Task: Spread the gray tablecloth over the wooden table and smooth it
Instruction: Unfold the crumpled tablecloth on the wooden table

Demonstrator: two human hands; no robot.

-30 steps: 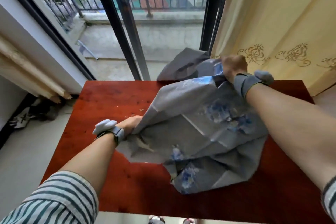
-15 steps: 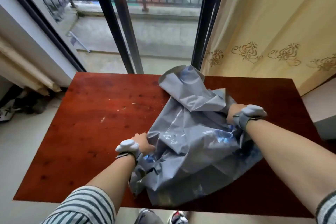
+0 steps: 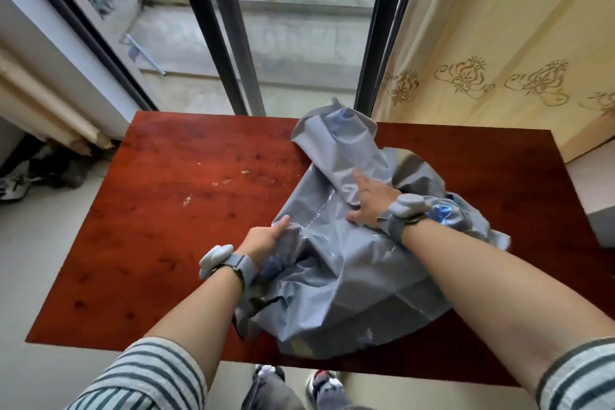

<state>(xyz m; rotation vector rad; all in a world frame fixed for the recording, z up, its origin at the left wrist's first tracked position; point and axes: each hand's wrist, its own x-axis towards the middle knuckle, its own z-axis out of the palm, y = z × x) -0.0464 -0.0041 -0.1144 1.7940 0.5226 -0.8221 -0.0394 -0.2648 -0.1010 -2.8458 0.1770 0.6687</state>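
Note:
The gray tablecloth (image 3: 349,263) lies crumpled in a heap on the right half of the reddish wooden table (image 3: 173,210), shiny with blue patches showing in its folds. One fold stands up toward the table's far edge. My left hand (image 3: 264,238) grips the heap's left edge, its fingers tucked into the cloth. On the middle of the heap rests my right hand (image 3: 369,200), fingers spread flat over a fold. Both wrists wear gray bands with a white device.
The table's left half shows bare wood with small crumbs (image 3: 226,181). A glass balcony door with black frames (image 3: 229,53) stands behind the table, a yellow embroidered curtain (image 3: 499,43) to the right. Shoes (image 3: 20,186) lie on the floor at left.
The cloth went from being held up and stretched between both hands to lying bunched on the table. My right hand let go of its grip and now lies open on the heap.

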